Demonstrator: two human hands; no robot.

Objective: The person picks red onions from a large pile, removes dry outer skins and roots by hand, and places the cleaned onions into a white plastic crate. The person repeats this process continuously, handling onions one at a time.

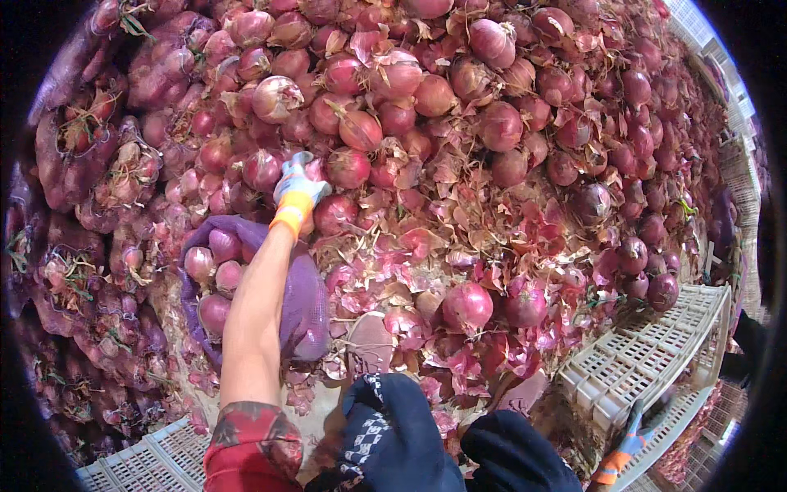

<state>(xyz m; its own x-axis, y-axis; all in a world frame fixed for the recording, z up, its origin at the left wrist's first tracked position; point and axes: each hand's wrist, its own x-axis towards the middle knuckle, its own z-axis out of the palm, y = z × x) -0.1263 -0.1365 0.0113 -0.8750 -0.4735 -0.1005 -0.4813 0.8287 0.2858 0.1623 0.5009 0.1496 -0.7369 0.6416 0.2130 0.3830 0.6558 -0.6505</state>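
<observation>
My left hand [300, 187], in a pale glove with an orange cuff, reaches into the onion pile. Its thumb and fingers close around a red onion [315, 168], partly hidden by the glove. Just below, a purple mesh bag [304, 307] stands with its mouth spread, and several red onions [214, 313] show inside; my forearm covers part of it. Low on the right, my right hand [636, 440], gloved alike, is beside an upturned plastic crate [645, 344]. Shadow and blur there hide whether its fingers hold anything.
Loose red onions [393, 74] heap up ahead and to the right. Filled mesh bags [80, 154] are stacked along the left. Dry onion skins [442, 234] litter the ground around my shoes [369, 341]. Another plastic crate [150, 458] lies at lower left.
</observation>
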